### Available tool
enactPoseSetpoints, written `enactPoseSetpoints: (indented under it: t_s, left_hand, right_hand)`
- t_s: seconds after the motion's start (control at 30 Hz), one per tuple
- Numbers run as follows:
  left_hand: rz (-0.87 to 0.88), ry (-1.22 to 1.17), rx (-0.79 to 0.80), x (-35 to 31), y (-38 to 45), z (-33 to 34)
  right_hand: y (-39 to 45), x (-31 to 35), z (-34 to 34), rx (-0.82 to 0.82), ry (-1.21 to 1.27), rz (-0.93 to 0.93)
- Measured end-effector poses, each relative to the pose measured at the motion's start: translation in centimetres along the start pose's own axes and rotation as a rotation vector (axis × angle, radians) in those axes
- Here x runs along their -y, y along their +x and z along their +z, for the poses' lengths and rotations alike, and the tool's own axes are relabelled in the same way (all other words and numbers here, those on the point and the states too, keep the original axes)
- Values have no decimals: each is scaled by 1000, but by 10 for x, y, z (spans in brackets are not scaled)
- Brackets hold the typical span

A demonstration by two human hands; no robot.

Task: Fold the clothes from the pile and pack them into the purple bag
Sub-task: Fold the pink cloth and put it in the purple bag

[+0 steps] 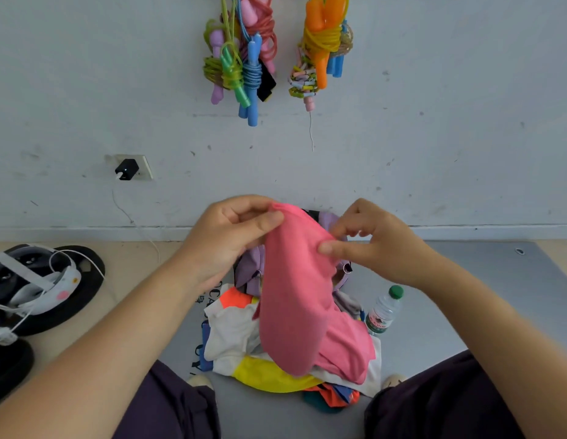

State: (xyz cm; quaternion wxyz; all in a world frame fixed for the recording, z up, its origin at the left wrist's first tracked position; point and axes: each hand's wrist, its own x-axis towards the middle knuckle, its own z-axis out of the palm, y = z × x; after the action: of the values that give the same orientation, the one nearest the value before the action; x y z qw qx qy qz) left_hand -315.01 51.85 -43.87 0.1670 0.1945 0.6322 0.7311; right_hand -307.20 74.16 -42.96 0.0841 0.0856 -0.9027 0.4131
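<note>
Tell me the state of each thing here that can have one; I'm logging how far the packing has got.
pink garment: held up, unfolded, lower end draped on the pile.
left hand: pinches the garment's top edge.
right hand: pinches the same edge.
pile of clothes: loose, unfolded, on the grey mat.
purple bag: behind the garment, mostly hidden; open or zipped, cannot tell.
water bottle: upright, green cap on.
charger: plugged into the wall socket.

Bright, even, soft light — faint shadows, no glare — wide-angle bowing at edges, slight softness throughout.
</note>
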Motion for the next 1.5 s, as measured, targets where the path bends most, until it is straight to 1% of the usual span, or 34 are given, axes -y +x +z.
enactPoseSetpoints:
  t_s: [0.07, 0.13, 0.17, 0.27, 0.3, 0.33, 0.4, 0.47, 0.57, 0.6, 0.63, 0.73, 0.77, 0.83, 0.87, 0.9, 0.93, 0.97, 1.0, 1.03, 1.07, 1.1, 1.17, 1.23, 1.27, 1.3, 1.37, 1.43, 1.5]
  left_hand:
    - [26, -38, 14, -3, 4, -11]
    - [34, 53, -11, -4, 6, -19]
    - [46, 185, -46, -2, 7, -22]
    - [122, 723, -130, 6, 11, -26]
    - [139, 800, -142, 7, 10, -26]
    - [139, 806, -147, 8, 10, -25]
    - [120, 709, -147, 9, 11, -24]
    - [102, 586, -151, 8, 10, -21]
    - [86, 554, -155, 8, 10, -18]
    - [62, 552, -146, 8, 10, -17]
    - [20, 535, -132, 9, 10, -16]
    - [-116, 412, -61, 10, 9, -12]
    - [-127, 405, -51, 11, 10, -10]
    - [-88, 347, -89, 9, 9, -4]
    - [-68, 245, -113, 7, 8, -2]
    - [-77, 106, -99, 4, 7, -1]
    - [-124, -27, -29, 2, 5, 0]
    - [-183, -98, 68, 1, 2, 1]
    - [-241, -87, 156, 2, -2, 3]
    - [-271, -20, 199, 6, -4, 5]
    - [-270, 45, 193, 9, -5, 7]
    - [-256, 67, 152, 11, -4, 8]
    - [-227, -3, 76, 13, -2, 6]
    - [-204, -89, 73, 12, 1, 0]
    - [-206, -102, 91, 11, 3, -4]
    - [-214, -92, 111, 10, 3, -7]
    - [-222, -15, 126, 9, 4, -11]
    - [-203, 89, 74, 7, 5, -11]
    - [-170, 120, -6, 6, 6, -9]
  right_hand:
    - [1, -8, -8, 59, -130, 19]
    - [2, -15, -15, 43, -152, 47]
    - [2, -16, -18, 9, -145, 55]
    - [2, -14, -21, -79, -90, 71]
    - [2, -13, -20, -94, -76, 79]
    - [2, -11, -18, -109, -71, 86]
    - [3, -10, -16, -144, -27, 105]
    - [3, -9, -17, -144, -9, 127]
    - [3, -8, -18, -76, -114, 141]
    - [3, -8, -18, -71, -104, 144]
    - [3, -7, -17, -70, -31, 158]
    - [1, -7, -12, -35, 289, 232]
    - [1, -7, -9, -36, 345, 260]
    - [2, -7, -5, -77, 412, 300]
    - [3, -7, -4, -112, 443, 302]
    - [3, -6, -4, -160, 472, 302]
    - [4, -6, -4, -213, 496, 299]
    - [5, -6, -5, -264, 526, 298]
    - [6, -7, -6, -304, 574, 294]
    - [7, -7, -6, -327, 641, 294]
    - [8, -7, -6, -321, 723, 298]
    - [9, -9, -6, -284, 813, 311]
    - [8, -12, -4, -121, 928, 346]
    - [4, -14, -1, 72, 920, 377]
    - [3, -15, 0, 120, 898, 384]
    - [2, -15, 1, 122, 883, 381]
    - [2, -18, 1, 31, 865, 340]
    - [3, -17, 0, -80, 785, 296]
    - [3, -14, 0, -152, 706, 279]
